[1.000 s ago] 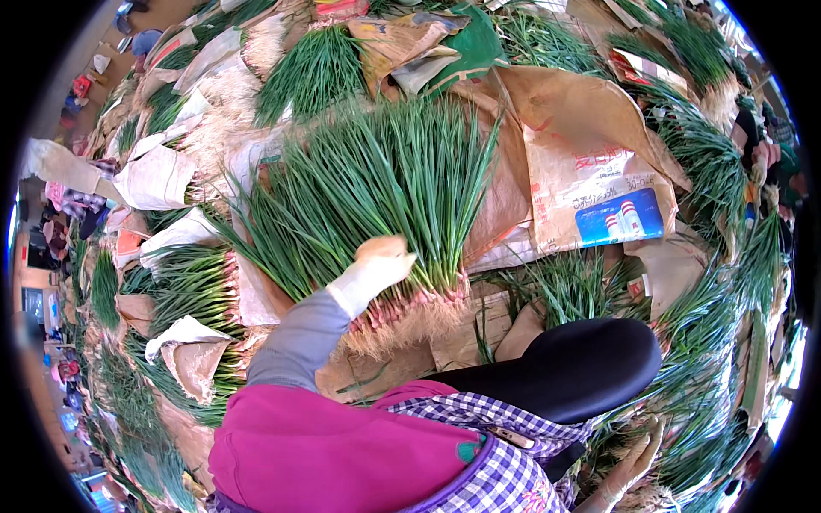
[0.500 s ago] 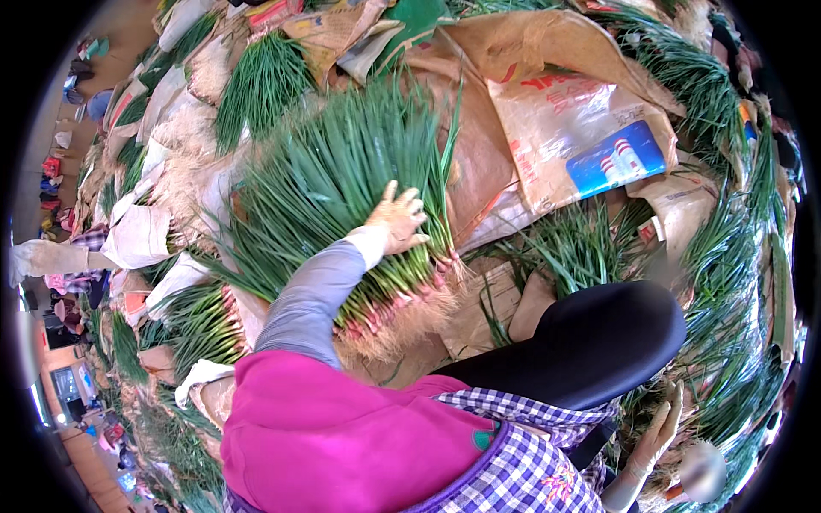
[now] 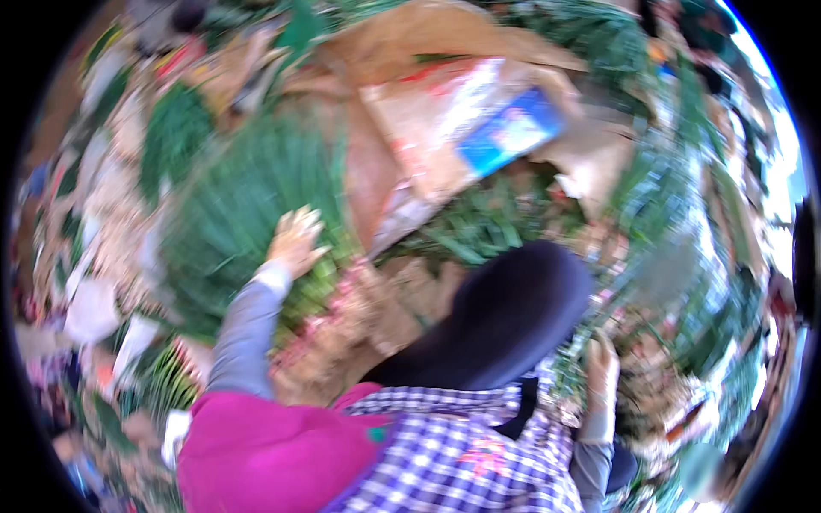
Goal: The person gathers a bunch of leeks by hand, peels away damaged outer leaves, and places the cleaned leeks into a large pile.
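- The left hand (image 3: 295,245) is laid on a large bunch of green onions (image 3: 227,227), its fingers outstretched and slightly parted.
- The bunch is fanned out at front left, with its pink bulbs (image 3: 329,315) turned toward the lower right.
- The right hand (image 3: 603,363) is held beside the bent knee (image 3: 534,286), near pale roots (image 3: 652,380); whether anything is gripped cannot be told through blur.
- A brown sack (image 3: 419,120) is spread just right of the bunch.
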### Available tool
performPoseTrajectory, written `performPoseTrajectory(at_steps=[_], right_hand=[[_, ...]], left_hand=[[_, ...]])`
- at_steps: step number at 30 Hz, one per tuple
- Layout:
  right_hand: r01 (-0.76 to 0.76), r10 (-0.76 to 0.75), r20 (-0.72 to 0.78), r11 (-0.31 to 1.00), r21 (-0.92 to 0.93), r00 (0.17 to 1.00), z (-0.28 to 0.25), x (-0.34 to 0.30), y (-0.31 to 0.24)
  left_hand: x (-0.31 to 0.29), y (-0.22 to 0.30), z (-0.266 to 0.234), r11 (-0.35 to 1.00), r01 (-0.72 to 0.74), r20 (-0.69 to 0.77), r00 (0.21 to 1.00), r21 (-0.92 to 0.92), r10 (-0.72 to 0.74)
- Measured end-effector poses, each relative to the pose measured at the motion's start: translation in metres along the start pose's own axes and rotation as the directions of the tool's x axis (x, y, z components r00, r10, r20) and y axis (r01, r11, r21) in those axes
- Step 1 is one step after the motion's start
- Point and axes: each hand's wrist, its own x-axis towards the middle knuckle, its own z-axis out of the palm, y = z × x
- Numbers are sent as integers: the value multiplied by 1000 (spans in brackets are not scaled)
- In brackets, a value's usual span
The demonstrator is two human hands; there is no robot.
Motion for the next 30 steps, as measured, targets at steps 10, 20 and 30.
performPoseTrajectory(at_steps=[10,20,30], right_hand=[[-290,288,-72,957,-26,955,73,81,28],[485,-217,537,763,-428,815,86,55,43],[-326,255,-447,941,-90,857,-71,172,100]], left_hand=[[78,49,-95,979,-139,-60,989,-147,131],[200,322,-252,272,-500,-439,861,-822,255],[147,483,-173,204,168,255,797,-964,548]])
